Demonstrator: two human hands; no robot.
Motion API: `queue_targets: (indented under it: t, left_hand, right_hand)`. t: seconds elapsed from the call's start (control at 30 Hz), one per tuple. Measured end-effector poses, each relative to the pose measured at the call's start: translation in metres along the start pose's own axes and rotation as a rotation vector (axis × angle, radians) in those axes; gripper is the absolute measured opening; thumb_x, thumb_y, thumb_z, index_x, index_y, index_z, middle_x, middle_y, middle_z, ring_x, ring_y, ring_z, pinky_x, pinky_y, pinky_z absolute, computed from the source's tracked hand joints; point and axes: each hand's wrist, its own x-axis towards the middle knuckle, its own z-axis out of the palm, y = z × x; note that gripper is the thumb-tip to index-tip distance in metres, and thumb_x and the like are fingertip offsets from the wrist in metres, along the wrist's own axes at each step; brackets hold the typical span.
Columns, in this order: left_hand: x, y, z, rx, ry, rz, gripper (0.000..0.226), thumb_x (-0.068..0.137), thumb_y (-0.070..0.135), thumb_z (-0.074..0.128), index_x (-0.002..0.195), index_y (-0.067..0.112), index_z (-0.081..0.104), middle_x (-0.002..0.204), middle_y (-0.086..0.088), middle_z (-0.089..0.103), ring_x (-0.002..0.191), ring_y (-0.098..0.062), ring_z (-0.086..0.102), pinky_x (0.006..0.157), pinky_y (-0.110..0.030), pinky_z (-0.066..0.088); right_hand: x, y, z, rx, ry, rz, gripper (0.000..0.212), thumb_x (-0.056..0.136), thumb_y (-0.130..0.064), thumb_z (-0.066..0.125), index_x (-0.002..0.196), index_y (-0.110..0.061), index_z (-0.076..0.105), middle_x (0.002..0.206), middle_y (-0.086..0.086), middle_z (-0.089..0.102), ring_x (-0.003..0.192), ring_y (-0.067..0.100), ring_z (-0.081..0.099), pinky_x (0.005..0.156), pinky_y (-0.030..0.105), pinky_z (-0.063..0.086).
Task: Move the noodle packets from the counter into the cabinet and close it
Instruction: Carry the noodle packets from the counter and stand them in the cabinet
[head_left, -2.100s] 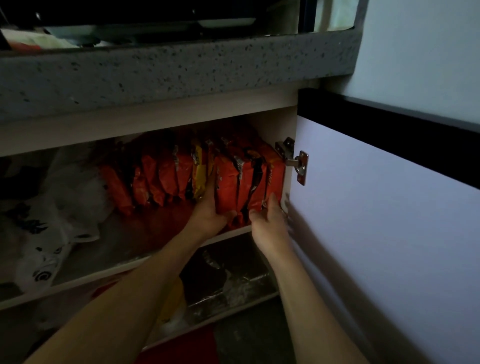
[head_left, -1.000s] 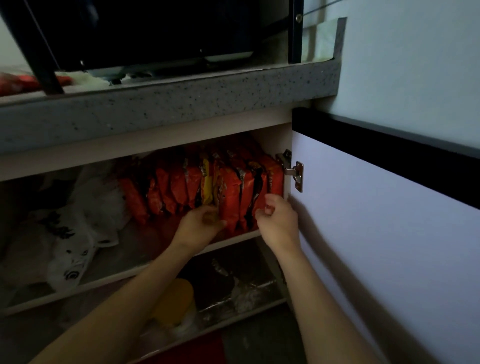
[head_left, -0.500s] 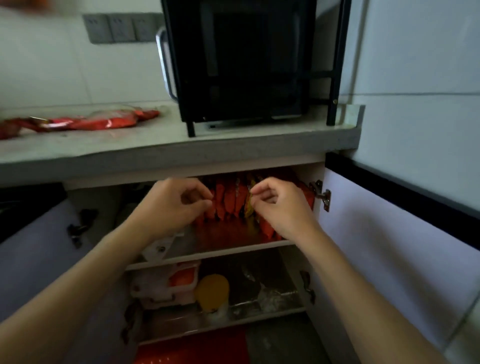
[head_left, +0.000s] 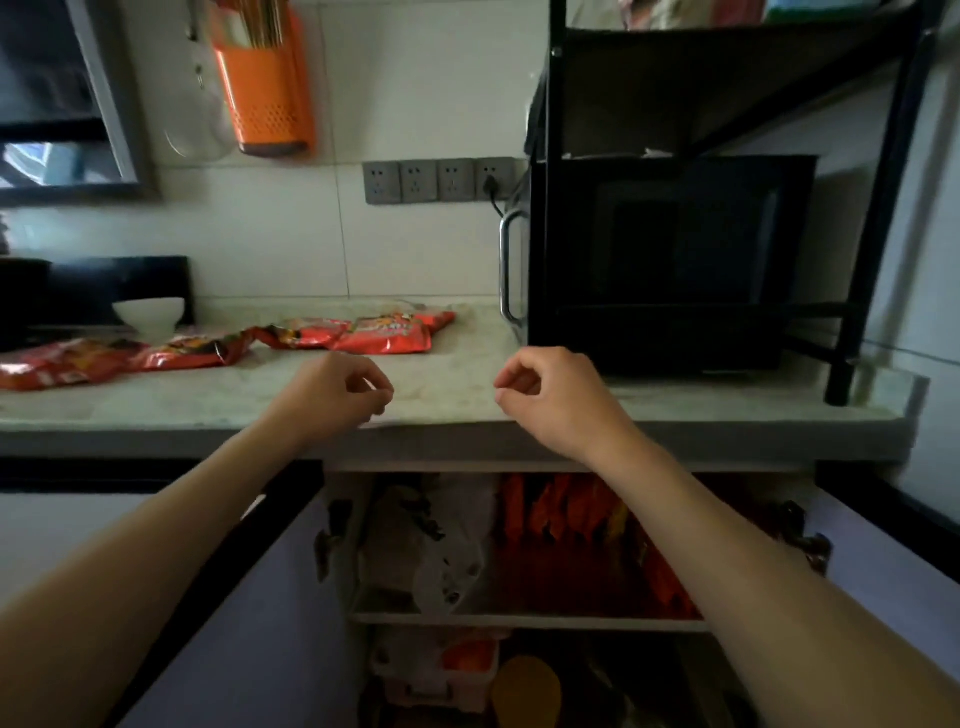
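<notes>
Several red noodle packets (head_left: 363, 332) lie flat in a row along the counter (head_left: 457, 384), running from its middle to the left edge of view. More red packets (head_left: 566, 512) stand upright on the upper shelf of the open cabinet (head_left: 524, 618) below. My left hand (head_left: 332, 397) and my right hand (head_left: 556, 397) hover over the counter's front edge, fingers loosely curled, holding nothing. The nearest counter packets lie just beyond my left hand. Both cabinet doors (head_left: 244, 623) stand open.
A black microwave (head_left: 670, 260) sits in a black rack at the counter's right. A white bowl (head_left: 149, 313) stands at the back left by a dark stove. White plastic bags (head_left: 426, 540) fill the shelf's left part. An orange holder (head_left: 265, 88) hangs on the wall.
Both hands came out of the cabinet, away from the standing packets, and rose to the counter's front edge. The view lifted from the shelf to the countertop.
</notes>
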Motion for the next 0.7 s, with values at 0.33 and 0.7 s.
queue_targets:
  t: [0.33, 0.7]
  left_hand:
    - [0.139, -0.099, 0.004, 0.351, 0.046, -0.075, 0.012, 0.086, 0.013, 0.064, 0.092, 0.018, 0.074, 0.099, -0.006, 0.071, 0.089, -0.022, 0.065, 0.080, -0.032, 0.052]
    - [0.226, -0.184, 0.009, 0.906, 0.028, -0.035, 0.051, 0.081, 0.013, 0.065, 0.128, 0.027, 0.054, 0.123, -0.003, 0.061, 0.113, -0.026, 0.061, 0.086, -0.035, 0.050]
  right_hand:
    - [0.142, 0.017, 0.072, -0.075, -0.073, -0.045, 0.008, 0.083, -0.014, 0.064, 0.082, -0.019, 0.070, 0.080, -0.006, 0.068, 0.074, 0.009, 0.063, 0.060, 0.019, 0.044]
    - [0.254, 0.035, 0.163, -0.452, -0.175, 0.033, 0.028, 0.085, -0.010, 0.060, 0.113, -0.010, 0.066, 0.118, 0.009, 0.062, 0.101, 0.029, 0.063, 0.076, 0.032, 0.049]
